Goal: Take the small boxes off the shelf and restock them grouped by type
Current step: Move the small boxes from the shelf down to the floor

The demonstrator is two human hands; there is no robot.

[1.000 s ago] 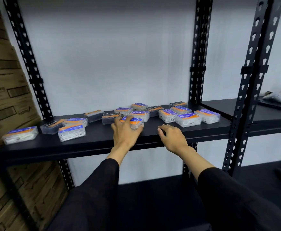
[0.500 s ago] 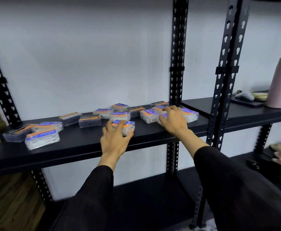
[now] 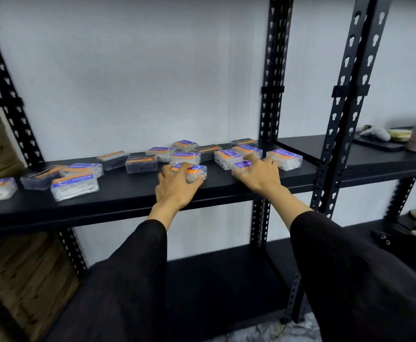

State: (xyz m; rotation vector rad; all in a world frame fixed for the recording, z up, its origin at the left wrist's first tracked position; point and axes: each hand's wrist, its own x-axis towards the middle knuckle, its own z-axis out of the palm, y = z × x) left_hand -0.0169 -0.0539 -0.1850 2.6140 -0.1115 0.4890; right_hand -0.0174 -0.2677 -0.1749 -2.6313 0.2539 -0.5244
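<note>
"Charcoal" on dark box (image 3: 140, 164); "Smooth" on white box (image 3: 185, 157)

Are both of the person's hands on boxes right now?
Yes, the left hand grips a white box near the shelf front, and the right hand rests its fingers on another white box.

Left hand (image 3: 177, 187) gripping a white-filled box (image 3: 194, 172), right hand (image 3: 257, 174) on another box (image 3: 242, 166), black shelf (image 3: 118, 201), scattered boxes
</note>
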